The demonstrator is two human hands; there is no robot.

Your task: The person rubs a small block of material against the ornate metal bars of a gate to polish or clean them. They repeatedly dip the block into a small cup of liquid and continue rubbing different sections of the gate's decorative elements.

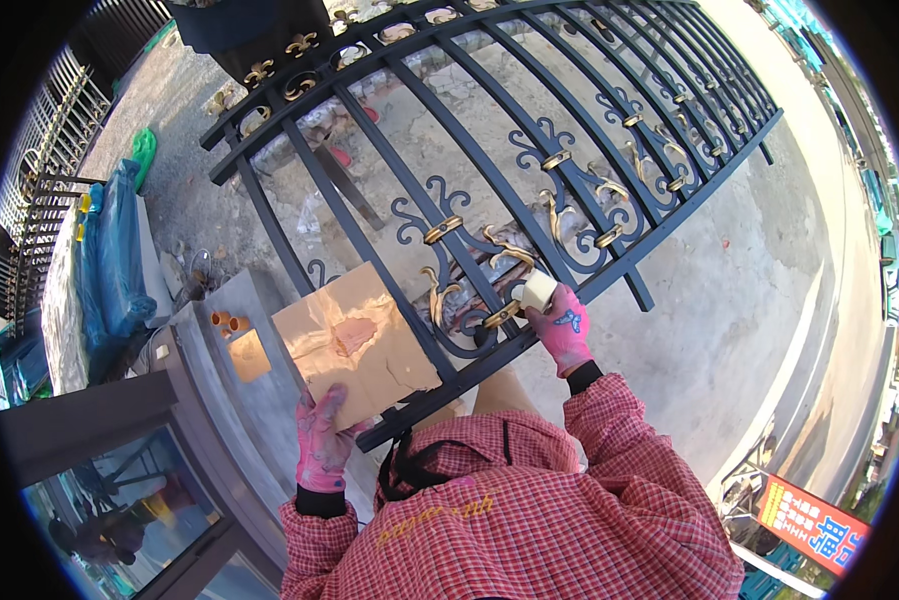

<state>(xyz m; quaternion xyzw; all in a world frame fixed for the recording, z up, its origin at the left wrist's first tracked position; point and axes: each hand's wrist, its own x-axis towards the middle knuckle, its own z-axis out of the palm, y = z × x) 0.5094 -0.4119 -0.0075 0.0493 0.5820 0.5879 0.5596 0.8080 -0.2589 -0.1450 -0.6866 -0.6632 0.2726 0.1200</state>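
My left hand [324,447], in a pink glove, grips the lower left edge of a square tan board [387,362]. Shiny copper-gold paint and a pinkish patch lie on the board. In my right hand [566,332], also gloved in pink, is a small cream sponge block [538,290]. It sits right at the gold collar [501,317] of a scroll near the bottom rail [469,377] of a dark metal fence panel. Other scrolls along the panel carry gold collars and leaf shapes, such as this gold leaf [437,297].
Left of the board, a grey ledge holds orange-brown cups [231,322] and a small tan square [249,355]. Blue-wrapped bundles [124,260] lie farther left. A glass-paned frame [129,490] stands at lower left, a red sign [812,522] at lower right.
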